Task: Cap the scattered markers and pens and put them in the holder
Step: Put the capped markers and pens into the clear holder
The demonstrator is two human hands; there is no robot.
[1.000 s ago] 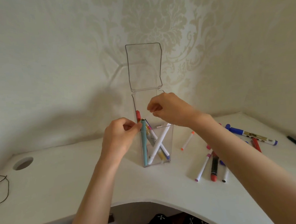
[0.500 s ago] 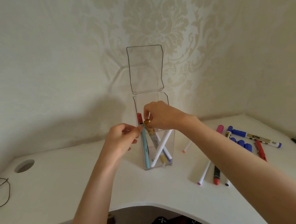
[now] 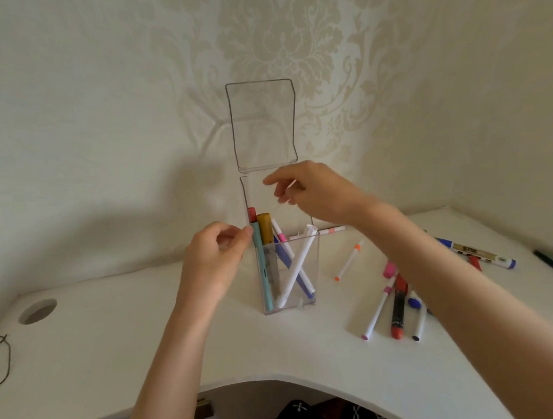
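Hands at the clear holder (image 3: 314, 262), centre frame
Our right hand (image 3: 316, 190) hovers loose-fingered above; our left hand (image 3: 213, 255) touches its teal pen (image 3: 263, 275) (pinching? we cannot tell); markers (image 3: 398, 302) lie lower right.

Bare left forearm (image 3: 168, 361) and right forearm (image 3: 461, 282); black garment (image 3: 297, 418) with white crosses

The left hand (image 3: 216, 258) rises from a bare forearm with its fingers curled and its forefinger and thumb tips drawn near each other; whether they pinch anything is unclear. The right hand (image 3: 313, 192) hangs higher, palm down, fingers loosely extended leftward, slightly blurred
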